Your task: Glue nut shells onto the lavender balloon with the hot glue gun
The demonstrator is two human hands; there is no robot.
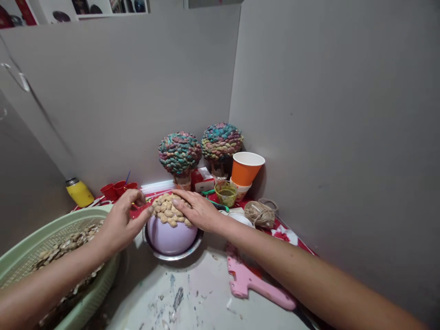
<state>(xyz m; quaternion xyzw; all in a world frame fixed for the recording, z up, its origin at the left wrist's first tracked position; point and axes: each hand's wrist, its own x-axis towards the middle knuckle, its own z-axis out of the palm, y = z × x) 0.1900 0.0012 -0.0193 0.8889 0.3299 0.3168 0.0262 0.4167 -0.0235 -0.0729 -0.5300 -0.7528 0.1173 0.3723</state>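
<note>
**Hands Meet Over a Peanut-Topped Ball**

A purple ball (168,238), its crown covered with peanuts (167,211), sits in a metal bowl (172,257) toward the middle of the counter (202,293), short of the red cloth (139,211) along the back edge. The right hand (201,213) lies across the top and right of the peanuts, its grip loose, thumb parted from fingers rather than clamped. At the left of the cap is the left hand (123,222), thumb and forefinger apart; whether the thumb tip touches a nut is too close to tell.

The ball looks smooth and light, possibly an inflated balloon; if so, it would be springy, slippery and easily burst. The nuts are probably brittle and best spared a squeeze. The bare purple sides look the safer hold, with palms spread low, or the bowl's rim for moving both together.

A green basket (112,277) of shells (68,243) fills the counter's left side, a pink glue gun (240,279) lies toward the right edge, and an orange cup (247,172) stands near the back corner.
</note>
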